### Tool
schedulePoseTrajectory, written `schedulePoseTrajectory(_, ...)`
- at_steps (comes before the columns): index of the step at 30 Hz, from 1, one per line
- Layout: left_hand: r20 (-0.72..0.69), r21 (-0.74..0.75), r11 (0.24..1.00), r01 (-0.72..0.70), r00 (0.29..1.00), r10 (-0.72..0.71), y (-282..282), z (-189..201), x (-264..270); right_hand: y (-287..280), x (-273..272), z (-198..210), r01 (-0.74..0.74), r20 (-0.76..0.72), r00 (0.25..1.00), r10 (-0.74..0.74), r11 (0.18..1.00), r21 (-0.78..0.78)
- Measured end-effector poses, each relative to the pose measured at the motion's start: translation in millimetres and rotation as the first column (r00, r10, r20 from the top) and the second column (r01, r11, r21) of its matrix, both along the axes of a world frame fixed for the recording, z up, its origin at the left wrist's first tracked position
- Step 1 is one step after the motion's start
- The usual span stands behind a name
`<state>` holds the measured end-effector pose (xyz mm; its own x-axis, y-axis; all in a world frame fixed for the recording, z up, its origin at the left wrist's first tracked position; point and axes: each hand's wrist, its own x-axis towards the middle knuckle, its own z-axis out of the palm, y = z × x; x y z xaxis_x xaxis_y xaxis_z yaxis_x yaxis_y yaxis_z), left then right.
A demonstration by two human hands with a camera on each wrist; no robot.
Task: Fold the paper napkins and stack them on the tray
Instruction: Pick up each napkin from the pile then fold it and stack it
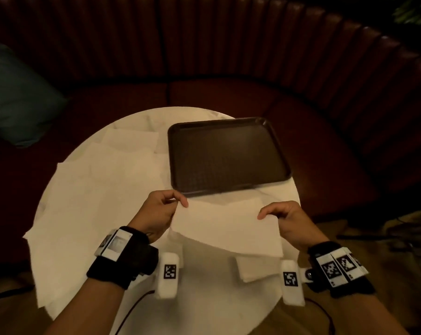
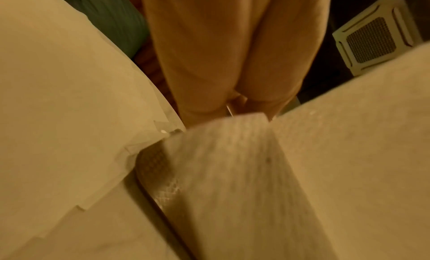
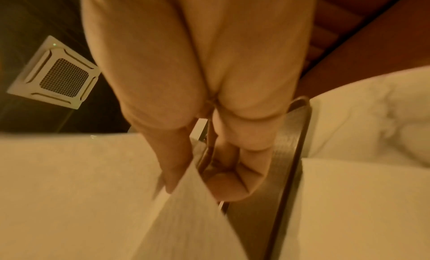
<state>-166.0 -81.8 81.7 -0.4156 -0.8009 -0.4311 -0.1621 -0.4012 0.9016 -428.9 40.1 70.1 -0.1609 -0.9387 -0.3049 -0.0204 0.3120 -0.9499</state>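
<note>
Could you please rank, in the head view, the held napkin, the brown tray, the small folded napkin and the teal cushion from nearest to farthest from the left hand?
From the left hand:
1. Held napkin, pinched at its left edge.
2. Brown tray, just beyond the fingertips, to the right.
3. Small folded napkin, near the right wrist, on the table.
4. Teal cushion, far left on the sofa.

Bare forearms; black wristbands (image 1: 122,257), white camera modules (image 1: 169,274) with square-pattern markers; thin cable, possibly red.
</note>
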Motion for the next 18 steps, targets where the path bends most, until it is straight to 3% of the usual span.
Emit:
schedulePoseTrajectory(9, 0.006, -0.041, 0.999, 0.008, 1.0, -0.008, -2.0, 4.3, -44.0, 32.9, -32.3, -8.6, 0.091, 0.01, 0.996, -0.091, 0.996, -0.005)
schedulePoseTrajectory(13, 0.223, -0.206, 0.959, 0.194, 0.964, -0.147, -3.5, -2.3, -58.3, 54.9, -32.9, -15.6, 0.169, 0.124, 0.977, -0.174, 0.984, 0.052)
schedulePoseTrajectory(18, 0.445, -0.358, 0.86, 0.365, 0.876, -0.187, -12.2, -20.4, -93.7, 83.4, -11.8, -39.2, 0.229, -0.046, 0.973, -0.225, 0.966, 0.118)
